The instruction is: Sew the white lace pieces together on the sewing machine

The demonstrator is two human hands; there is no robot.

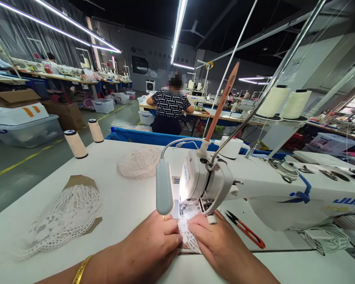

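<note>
A white sewing machine [254, 185] stands on the white table [124, 205] in front of me. A small piece of white lace [187, 232] lies under its needle area. My left hand [154, 246] presses flat on the lace's left side, with a gold bangle on the wrist. My right hand [219, 244] presses on its right side, fingertips close to the presser foot. Both hands pinch and hold the lace against the table. A grey gooseneck lamp [164, 188] hangs just above my left hand.
A pile of white lace on brown card [68, 215] lies at the left, another lace pile [139, 161] farther back. Two thread cones [76, 144] stand at the far left edge. Red-handled snips [248, 232] lie right of my right hand. A person in a patterned top [170, 108] sits beyond.
</note>
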